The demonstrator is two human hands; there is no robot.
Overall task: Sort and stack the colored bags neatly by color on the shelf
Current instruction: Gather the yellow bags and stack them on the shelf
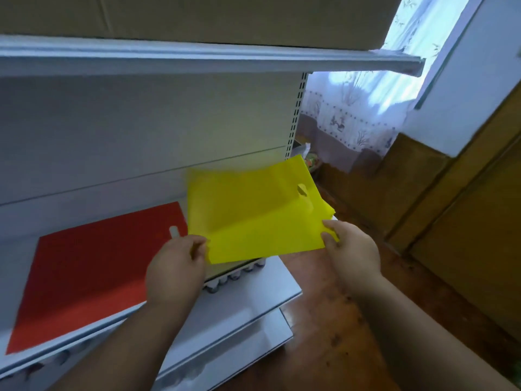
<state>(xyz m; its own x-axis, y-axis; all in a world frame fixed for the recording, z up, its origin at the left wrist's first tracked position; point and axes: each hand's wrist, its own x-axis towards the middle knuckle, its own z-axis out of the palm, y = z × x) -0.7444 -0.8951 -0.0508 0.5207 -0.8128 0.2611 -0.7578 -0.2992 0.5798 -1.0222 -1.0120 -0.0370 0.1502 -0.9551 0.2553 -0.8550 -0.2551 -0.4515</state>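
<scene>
Two hands (262,255) hold one yellow bag (253,210); one red bag (93,277) lies flat.

yellow bag (253,210): far edge blurred | red bag (93,272): near corner behind forearm

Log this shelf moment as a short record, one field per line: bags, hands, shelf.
yellow bag: held over the right end of the shelf, cut-out handle toward the right
red bag: lying flat on the shelf, left of the yellow one
left hand: grip on the yellow bag's near left corner
right hand: grip on its near right corner
shelf: white metal, cardboard box on the tier above
</scene>
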